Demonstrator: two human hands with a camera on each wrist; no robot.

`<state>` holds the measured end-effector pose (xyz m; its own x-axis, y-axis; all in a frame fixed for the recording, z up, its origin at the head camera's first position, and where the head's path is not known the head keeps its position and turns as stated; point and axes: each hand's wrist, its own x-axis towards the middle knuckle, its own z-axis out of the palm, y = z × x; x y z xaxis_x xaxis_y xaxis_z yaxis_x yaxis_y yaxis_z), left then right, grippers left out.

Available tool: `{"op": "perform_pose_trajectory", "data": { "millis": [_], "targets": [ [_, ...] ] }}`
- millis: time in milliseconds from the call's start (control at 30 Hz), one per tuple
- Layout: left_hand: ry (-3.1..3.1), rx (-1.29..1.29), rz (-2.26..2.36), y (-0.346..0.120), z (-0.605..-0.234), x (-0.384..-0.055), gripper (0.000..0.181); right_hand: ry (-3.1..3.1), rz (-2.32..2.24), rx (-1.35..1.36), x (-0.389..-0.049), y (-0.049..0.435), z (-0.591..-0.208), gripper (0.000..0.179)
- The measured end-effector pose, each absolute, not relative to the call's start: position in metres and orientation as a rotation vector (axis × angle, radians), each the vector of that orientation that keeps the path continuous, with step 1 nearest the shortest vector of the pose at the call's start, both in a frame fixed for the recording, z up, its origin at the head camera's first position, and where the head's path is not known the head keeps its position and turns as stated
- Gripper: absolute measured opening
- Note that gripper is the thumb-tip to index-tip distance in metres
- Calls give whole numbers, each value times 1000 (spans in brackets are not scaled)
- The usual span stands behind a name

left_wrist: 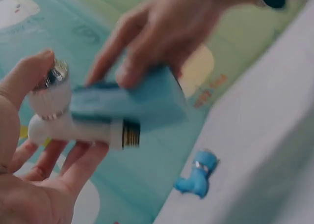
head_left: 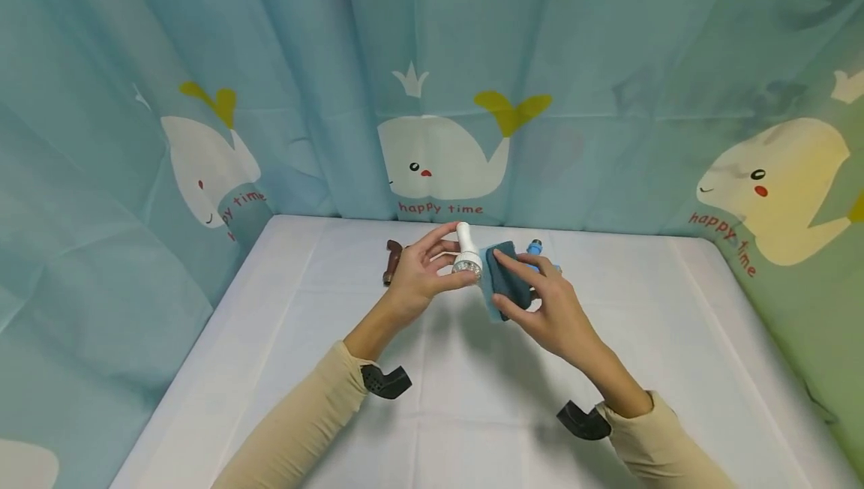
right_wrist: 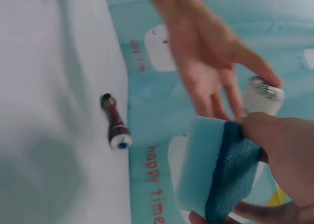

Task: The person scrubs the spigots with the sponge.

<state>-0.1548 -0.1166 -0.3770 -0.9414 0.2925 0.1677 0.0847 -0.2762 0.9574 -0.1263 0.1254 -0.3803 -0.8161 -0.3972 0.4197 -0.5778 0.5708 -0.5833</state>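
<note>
Sleeves [head_left: 304, 414] come nearest; left grip [head_left: 420, 275] pinches the nozzle [head_left: 467, 257] (thumb at its chrome end), right grip [head_left: 555, 309] a sponge [head_left: 503, 280] alongside.

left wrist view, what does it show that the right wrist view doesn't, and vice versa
Only the left wrist view shows the blue fitting on the white table and the threaded end of the white fitting. Only the right wrist view shows the brown fitting. Both show the table and the two hands: left hand holding the white fitting, right hand holding the sponge.
</note>
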Motion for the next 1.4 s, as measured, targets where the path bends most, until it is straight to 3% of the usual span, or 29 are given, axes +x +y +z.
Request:
{"op": "perform_pose_trajectory", "data": {
  "millis": [467,700,800,1033,1400],
  "targets": [
    [1768,278,2528,-114,-382,-152,76,-2648,756,835,-125,121,-375,55],
    [1665,193,2604,-114,-382,-150,70,-2598,826,855,-124,123,-378,56],
    [1585,215,2610,-116,-383,-149,71,-2598,837,843,-125,125,-377,56],
    [1544,477,2518,-122,-386,-145,86,-2541,1348,876,-138,127,-374,58],
    [1583,618,2430,-128,-386,-144,94,-2468,1408,946,-136,118,-373,58]
  ]
}}
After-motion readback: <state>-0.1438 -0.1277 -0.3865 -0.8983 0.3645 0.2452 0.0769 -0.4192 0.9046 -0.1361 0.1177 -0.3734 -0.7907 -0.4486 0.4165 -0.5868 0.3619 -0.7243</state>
